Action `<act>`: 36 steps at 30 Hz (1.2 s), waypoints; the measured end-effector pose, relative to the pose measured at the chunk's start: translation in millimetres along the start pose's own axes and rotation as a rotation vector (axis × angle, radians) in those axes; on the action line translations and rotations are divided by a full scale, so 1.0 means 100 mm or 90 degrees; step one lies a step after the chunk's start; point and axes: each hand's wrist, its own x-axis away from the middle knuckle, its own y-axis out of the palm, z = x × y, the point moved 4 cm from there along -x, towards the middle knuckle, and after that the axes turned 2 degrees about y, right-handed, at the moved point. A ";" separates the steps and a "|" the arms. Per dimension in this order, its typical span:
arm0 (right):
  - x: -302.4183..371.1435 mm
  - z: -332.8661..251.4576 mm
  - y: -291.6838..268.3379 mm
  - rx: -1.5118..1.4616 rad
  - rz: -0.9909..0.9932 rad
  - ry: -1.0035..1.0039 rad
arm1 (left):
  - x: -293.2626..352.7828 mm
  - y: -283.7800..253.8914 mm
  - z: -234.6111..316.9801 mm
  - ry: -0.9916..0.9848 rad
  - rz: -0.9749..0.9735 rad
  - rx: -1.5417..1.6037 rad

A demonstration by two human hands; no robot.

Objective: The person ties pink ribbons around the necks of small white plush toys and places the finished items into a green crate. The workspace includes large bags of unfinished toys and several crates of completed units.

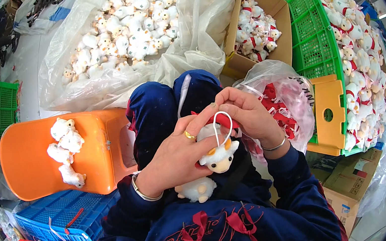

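My left hand (pixel 177 146), with a ring and a bracelet, is closed round a small white plush animal (pixel 220 157) with a dark eye and orange ears, held over my lap. A white cord loop (pixel 225 113) stands up from the toy. At its back, my right hand (pixel 248 114) pinches a red cloth piece (pixel 206 116), its fingertips meeting those of the left. Part of the cloth is hidden by my fingers. A second white plush toy (pixel 197 190) lies on my lap just below my left hand.
Several plush toys lie on an orange chair (pixel 21 162) at left, above a blue crate (pixel 39 207). A large clear bag (pixel 57 71) of plush toys lies ahead. At right are a cardboard box (pixel 271 4), a bag of red cloth pieces (pixel 281 113) and a filled green crate (pixel 309 34).
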 end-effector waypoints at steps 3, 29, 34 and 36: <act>-0.04 0.02 0.03 -0.017 0.017 -0.014 | -0.02 0.02 -0.02 -0.041 -0.002 -0.001; -0.12 -0.25 -0.17 0.323 0.173 -0.182 | 0.17 0.09 -0.36 -0.212 0.117 0.476; 0.18 -0.60 0.09 0.533 0.105 -0.431 | 0.20 0.02 -0.36 -0.228 0.071 0.534; 0.13 -0.62 0.24 0.644 -0.032 -0.429 | 0.16 0.02 -0.35 -0.206 0.031 0.511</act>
